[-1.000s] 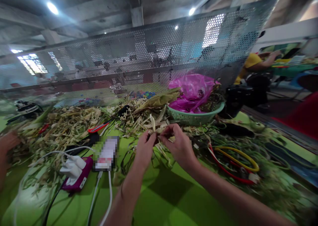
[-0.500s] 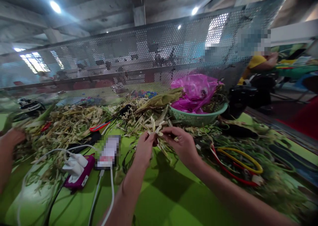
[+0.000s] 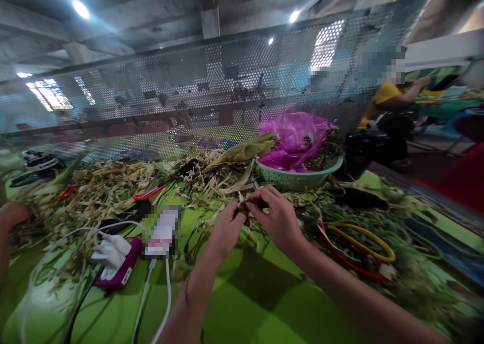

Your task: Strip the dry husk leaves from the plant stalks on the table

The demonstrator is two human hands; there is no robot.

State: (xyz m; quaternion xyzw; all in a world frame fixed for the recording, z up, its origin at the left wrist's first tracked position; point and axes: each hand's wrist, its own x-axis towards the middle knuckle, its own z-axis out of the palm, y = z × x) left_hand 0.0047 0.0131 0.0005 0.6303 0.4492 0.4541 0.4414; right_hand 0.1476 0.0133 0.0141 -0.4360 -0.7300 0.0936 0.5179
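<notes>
My left hand and my right hand meet over the green table, both closed in a pinch. Between their fingertips is a small piece of pale dried corn husk, mostly covered by the fingers. Loose strips of husk show just below the hands. Behind them lies a heap of dry husks, with one broad folded husk on top. A green plastic basket holding a magenta plastic bag stands beyond my right hand.
A phone and a purple power strip with white plugs and cables lie left. A red cutter rests by the husks. Yellow and red loops lie right. Another person's hand is far left. A perforated metal panel stands behind.
My fingers have closed further over the husk piece; its upright pale ends no longer stick up as high. My left hand has turned and shifted slightly right. The view has shifted slightly.
</notes>
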